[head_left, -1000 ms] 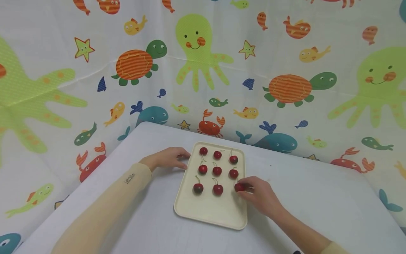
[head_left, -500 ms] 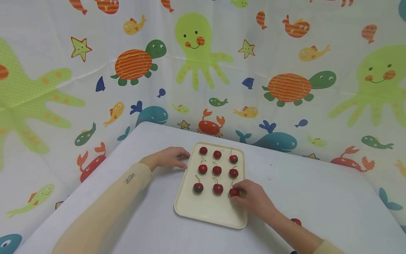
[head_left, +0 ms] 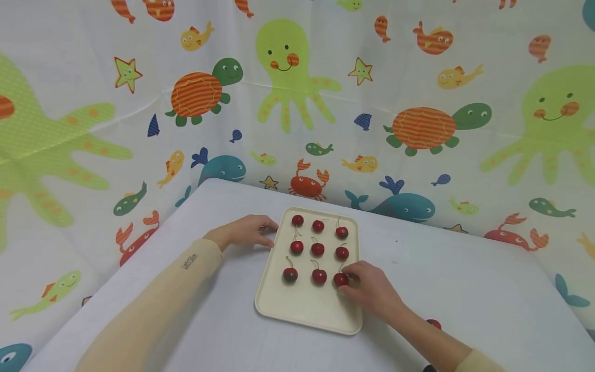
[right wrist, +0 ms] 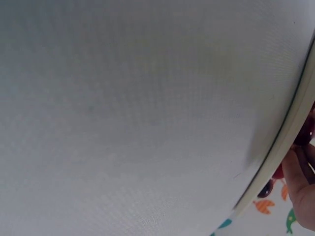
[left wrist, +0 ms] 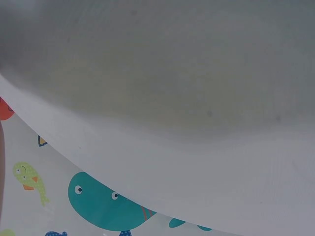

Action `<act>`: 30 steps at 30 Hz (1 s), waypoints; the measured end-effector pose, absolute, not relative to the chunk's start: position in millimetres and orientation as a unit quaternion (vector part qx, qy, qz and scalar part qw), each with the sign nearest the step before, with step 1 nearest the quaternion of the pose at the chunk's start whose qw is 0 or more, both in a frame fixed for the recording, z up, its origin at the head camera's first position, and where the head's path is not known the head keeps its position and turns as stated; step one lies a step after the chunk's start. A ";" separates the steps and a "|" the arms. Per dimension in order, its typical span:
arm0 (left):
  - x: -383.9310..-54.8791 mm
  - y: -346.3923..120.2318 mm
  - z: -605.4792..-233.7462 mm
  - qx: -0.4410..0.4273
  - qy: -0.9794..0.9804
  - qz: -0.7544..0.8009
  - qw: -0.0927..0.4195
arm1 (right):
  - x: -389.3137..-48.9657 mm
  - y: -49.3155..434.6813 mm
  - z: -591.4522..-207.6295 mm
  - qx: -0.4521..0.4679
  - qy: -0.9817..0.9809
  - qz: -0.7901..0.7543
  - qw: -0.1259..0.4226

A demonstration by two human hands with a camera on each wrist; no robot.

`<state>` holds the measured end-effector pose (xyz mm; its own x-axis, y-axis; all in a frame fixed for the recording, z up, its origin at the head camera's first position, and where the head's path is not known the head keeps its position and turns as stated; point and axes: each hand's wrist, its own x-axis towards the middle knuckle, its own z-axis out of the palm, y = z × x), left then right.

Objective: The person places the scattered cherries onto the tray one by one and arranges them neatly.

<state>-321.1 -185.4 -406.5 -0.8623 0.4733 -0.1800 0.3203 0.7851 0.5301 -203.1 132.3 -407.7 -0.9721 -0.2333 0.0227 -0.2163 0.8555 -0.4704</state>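
Observation:
A cream rectangular tray (head_left: pixel 307 312) lies on the white table, bearing several red cherries with stems in three rows of three. My right hand (head_left: pixel 372 289) reaches over the tray's right edge. Its thumb and fingers pinch the cherry (head_left: pixel 340 279) at the right end of the nearest row, beside the row's middle cherry (head_left: pixel 318 277). At the tray's left edge, my left hand (head_left: pixel 248 231) rests with relaxed fingers, fingertips and thumb right at the rim. The right wrist view catches part of the right hand (right wrist: pixel 300 191) past the tray rim (right wrist: pixel 275 157).
Another cherry (head_left: pixel 434 324) sits on the table (head_left: pixel 465 289) to the right, partly hidden by my right forearm. A small dark object (head_left: pixel 429 368) shows at the bottom border. Behind the table hangs a curtain (head_left: pixel 297 150) printed with sea animals.
My right hand has shifted the cherry left and slightly nearer, from the tray's right rim into line with its row. The loose cherry by the forearm has come into view. The left hand stays put.

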 end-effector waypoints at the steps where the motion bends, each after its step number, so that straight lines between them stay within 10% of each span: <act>1: -320.9 -185.6 -406.4 0.213 0.932 0.249 0.153 | -203.0 132.5 -407.4 -0.115 0.963 -0.244 0.018; 30: -322.9 -186.0 -407.3 0.212 0.933 0.244 0.155 | -178.5 176.8 -397.5 -0.073 0.965 -0.250 -0.028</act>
<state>-322.9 -186.0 -407.3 -0.8614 0.4724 -0.1866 0.3210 0.7910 0.5208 -178.5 176.8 -397.5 -0.9880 -0.1262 0.0896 -0.1538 0.8642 -0.4790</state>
